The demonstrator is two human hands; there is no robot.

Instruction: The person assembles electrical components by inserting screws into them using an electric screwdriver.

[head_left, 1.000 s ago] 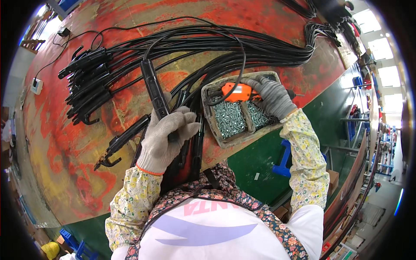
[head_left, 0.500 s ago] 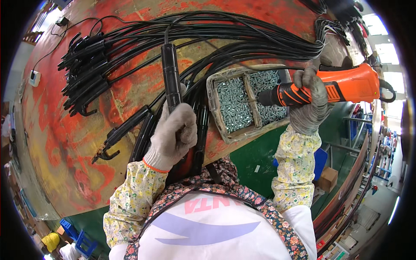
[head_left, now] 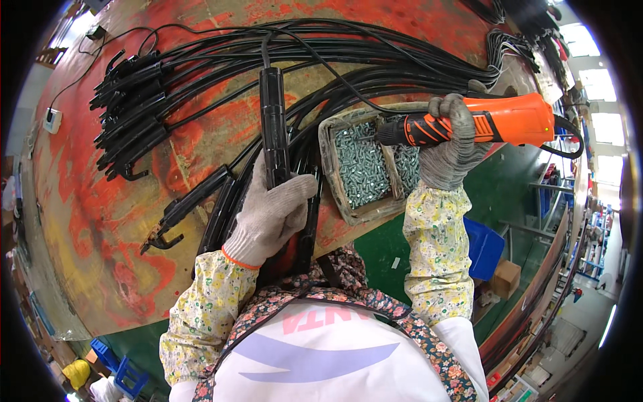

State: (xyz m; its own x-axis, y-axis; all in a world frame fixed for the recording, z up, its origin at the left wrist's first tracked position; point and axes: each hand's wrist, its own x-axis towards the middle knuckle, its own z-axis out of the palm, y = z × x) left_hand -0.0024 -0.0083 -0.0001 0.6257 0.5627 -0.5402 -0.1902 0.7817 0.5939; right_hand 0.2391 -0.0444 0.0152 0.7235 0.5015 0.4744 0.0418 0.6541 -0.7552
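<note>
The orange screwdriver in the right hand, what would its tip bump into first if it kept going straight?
Probably the screws in the tray. The right hand points the electric screwdriver leftward over them; its height above them is unclear.

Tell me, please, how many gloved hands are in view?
2. The left hand holds a black holder upright on the table. The right hand holds an orange screwdriver over the screw tray. None seem hidden.
</note>
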